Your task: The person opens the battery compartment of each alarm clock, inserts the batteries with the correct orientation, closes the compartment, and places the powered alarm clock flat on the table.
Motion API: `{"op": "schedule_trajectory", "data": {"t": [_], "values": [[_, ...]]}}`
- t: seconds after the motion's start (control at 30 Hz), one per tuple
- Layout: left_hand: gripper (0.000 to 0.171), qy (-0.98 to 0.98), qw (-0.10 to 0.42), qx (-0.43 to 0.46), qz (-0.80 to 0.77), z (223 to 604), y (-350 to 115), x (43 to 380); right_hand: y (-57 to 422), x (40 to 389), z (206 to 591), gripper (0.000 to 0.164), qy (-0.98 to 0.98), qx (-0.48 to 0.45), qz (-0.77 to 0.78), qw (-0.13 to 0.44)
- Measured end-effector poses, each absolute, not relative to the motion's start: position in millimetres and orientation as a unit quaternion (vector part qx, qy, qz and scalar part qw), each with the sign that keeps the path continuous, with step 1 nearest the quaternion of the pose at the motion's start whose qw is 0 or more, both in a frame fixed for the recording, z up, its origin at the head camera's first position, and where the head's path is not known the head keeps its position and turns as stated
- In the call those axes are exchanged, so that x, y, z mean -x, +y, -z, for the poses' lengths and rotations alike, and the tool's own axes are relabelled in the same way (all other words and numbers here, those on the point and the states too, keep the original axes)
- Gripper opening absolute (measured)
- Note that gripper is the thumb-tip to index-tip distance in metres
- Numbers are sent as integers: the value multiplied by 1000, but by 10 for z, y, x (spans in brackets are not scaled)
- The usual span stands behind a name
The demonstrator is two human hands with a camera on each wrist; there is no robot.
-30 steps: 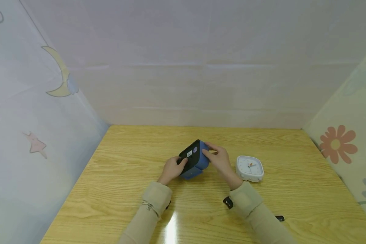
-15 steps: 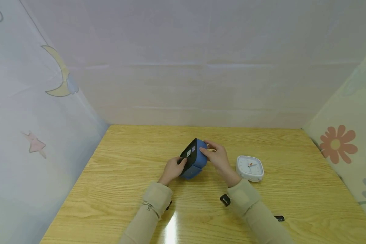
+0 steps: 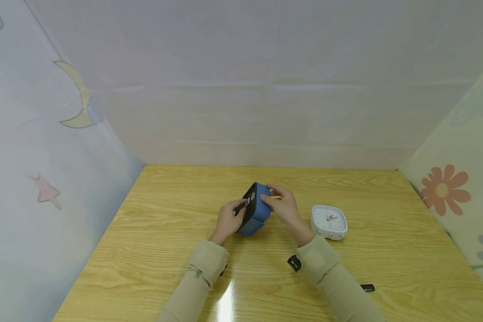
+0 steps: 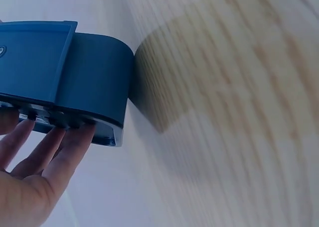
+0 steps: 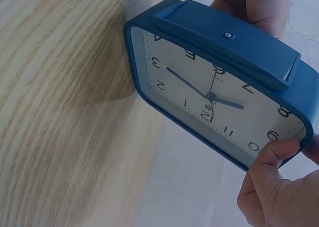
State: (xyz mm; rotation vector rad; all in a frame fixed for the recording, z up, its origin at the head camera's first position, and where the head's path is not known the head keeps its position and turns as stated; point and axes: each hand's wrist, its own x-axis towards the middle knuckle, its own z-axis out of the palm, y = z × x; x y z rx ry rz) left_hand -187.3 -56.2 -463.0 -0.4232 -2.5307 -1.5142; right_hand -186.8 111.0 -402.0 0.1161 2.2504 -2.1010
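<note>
A blue alarm clock (image 3: 261,205) is held above the table, its black back turned to the left. My left hand (image 3: 226,221) has its thumb and fingers at that back, beside a white label; whatever they pinch there is covered by them. In the left wrist view, the fingertips of the left hand (image 4: 40,172) bend against the back of the clock (image 4: 94,72). With thumb and fingers, my right hand (image 3: 285,209) grips the clock's side. The right wrist view shows the white dial of the clock (image 5: 204,95) upside down, the right hand (image 5: 286,192) pinching its rim near the 9 and 10.
A white clock (image 3: 329,222) lies face up to the right of my right hand on the wooden table (image 3: 165,210). A small black piece (image 3: 367,287) shows beside the right sleeve. Printed cloth walls stand around the table's back and sides.
The blue clock has turned, showing less of its black back and more of its blue side. My right hand has shifted slightly left with it; the left hand's fingers have moved on the back.
</note>
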Motion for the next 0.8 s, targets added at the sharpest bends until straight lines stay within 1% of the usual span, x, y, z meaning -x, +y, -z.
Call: {"op": "schedule_trajectory", "data": {"t": [0.2,0.43,0.6,0.8], "values": [[28,-840,79,154,515,4596,-585,1855,1083,1868,4027,46,731,-36,681,30],[45,-833,39,132,536,4514,-597,1800,1072,1855,4084,45,712,-32,699,55],[52,-829,31,123,545,4507,-599,1787,1080,1838,4151,54,680,-47,724,101],[53,-829,30,109,547,4512,-595,1795,1112,1829,4259,68,650,-40,745,144]]}}
